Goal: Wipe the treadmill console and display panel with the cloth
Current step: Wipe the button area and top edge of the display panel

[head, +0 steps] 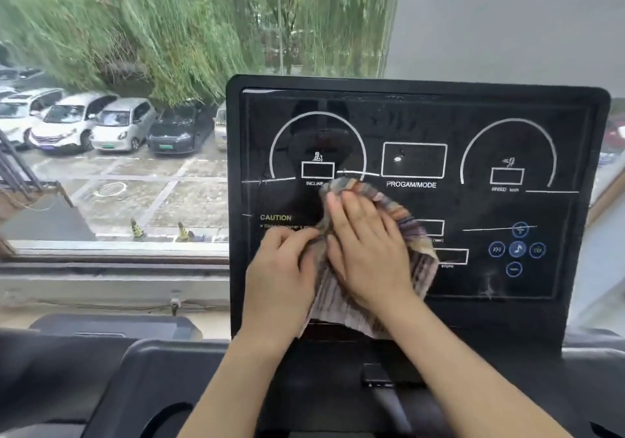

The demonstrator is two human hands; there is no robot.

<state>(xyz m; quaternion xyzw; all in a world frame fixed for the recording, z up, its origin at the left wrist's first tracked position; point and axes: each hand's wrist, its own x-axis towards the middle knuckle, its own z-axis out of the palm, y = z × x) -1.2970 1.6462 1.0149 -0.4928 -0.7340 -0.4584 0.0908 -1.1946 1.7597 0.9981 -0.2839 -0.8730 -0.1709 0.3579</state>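
The black display panel (473,126) stands upright before me, with white dial arcs, an INCLINE box, a PROGAM/MODE box and a SPEED box. A striped multicoloured cloth (341,305) lies against its lower middle. My right hand (367,248) presses the cloth flat on the panel, fingers spread upward. My left hand (280,275) pinches the cloth's left edge with curled fingers. The cloth covers part of the CAUTION text and the small boxes in the middle. Below the panel lies the dark console tray (176,376).
Blue round buttons (516,249) sit on the panel's lower right. A dusty smear (488,287) marks the glass beneath them. A window (111,167) at left looks onto parked cars and willow trees. A cup recess (165,417) is in the console at lower left.
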